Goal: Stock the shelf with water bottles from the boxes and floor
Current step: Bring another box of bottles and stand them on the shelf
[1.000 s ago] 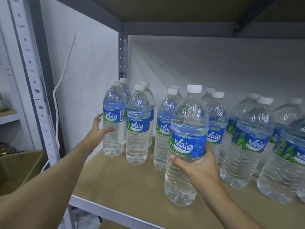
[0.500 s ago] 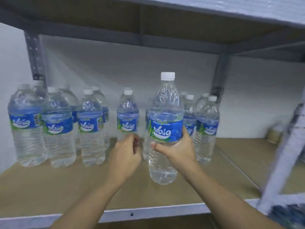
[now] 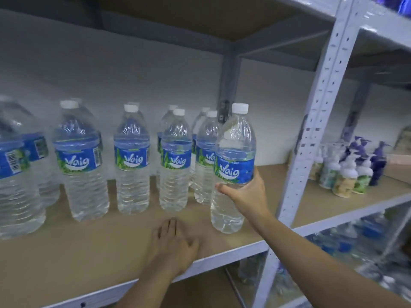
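Brown fibreboard shelf deck [image 3: 100, 247] on a white steel frame carries a row of clear plastic water bottles with white caps and blue labels [image 3: 132, 161], all upright, running from the left edge towards the middle. One more bottle of the same make, the held bottle [image 3: 234, 152], stands upright at the right end of that row, just beside the last standing bottle and nearer the front edge. Whether its base rests on the deck or hangs just above it cannot be told. Against the view half a second earlier, the held bottle has shifted from in front of the middle of the row to this end position. The left hand [image 3: 173, 243], then raised and curled beside it, now lies on the bare deck at the front edge. Judgement: placement is at its final stage, with release outstanding. The right hand [image 3: 246, 196] grips the held bottle at and just below the label, thumb across the near side, fingers wrapped behind. The left hand holds nothing; its fingers lie straight and slightly spread on the board. To the right, past a white perforated steel upright [image 3: 320, 112], purple and white pump bottles [image 3: 353, 172] stand on the neighbouring deck, well apart.
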The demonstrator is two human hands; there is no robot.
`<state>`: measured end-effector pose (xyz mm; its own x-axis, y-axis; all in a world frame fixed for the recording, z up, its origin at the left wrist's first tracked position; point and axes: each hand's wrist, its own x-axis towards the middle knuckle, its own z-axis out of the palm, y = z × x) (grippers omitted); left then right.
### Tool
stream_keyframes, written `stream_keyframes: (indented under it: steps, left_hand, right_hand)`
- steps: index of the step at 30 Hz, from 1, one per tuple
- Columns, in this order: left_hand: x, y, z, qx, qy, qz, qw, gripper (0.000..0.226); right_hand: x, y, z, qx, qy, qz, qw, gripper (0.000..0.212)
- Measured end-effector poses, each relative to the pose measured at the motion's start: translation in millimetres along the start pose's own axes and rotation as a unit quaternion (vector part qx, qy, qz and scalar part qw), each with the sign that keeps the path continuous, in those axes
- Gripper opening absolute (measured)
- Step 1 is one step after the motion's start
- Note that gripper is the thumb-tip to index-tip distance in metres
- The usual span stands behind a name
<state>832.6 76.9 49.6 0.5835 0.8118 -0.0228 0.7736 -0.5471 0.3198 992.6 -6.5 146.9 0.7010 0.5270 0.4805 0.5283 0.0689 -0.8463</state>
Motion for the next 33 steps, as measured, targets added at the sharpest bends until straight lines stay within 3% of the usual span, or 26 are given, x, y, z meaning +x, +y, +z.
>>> stream_keyframes:
  steps: [7, 12, 18, 22, 25, 29, 33]
  left_hand:
    - [3, 0, 11, 0.057, 0.033, 0.000, 0.998, 0.085]
    - [4, 1, 10, 0.073, 0.031, -0.001, 0.997, 0.084]
    - [3, 1, 11, 0.061, 0.037, -0.003, 0.997, 0.083]
    - [2, 1, 11, 0.056, 0.045, -0.002, 0.997, 0.082]
    - [3, 0, 12, 0.053, 0.042, -0.004, 0.998, 0.083]
    - [3, 1, 12, 0.051, 0.035, -0.007, 0.998, 0.082]
    - [3, 1, 10, 0.051, 0.024, -0.002, 0.998, 0.081]
  right_hand:
    - [12, 27, 11, 0.031, -0.031, 0.036, 0.998, 0.061]
    - [26, 29, 18, 0.050, -0.130, 0.050, 0.989, 0.077]
    - [26, 48, 20, 0.059, -0.162, 0.070, 0.983, 0.086]
    - [6, 61, 26, 0.066, -0.154, 0.089, 0.982, 0.112]
    - [-11, 66, 39, 0.007, -0.088, 0.082, 0.993, 0.130]
    - [-21, 74, 53, -0.013, -0.025, 0.111, 0.993, 0.103]
    - [-24, 73, 48, 0.021, -0.047, 0.127, 0.991, 0.088]
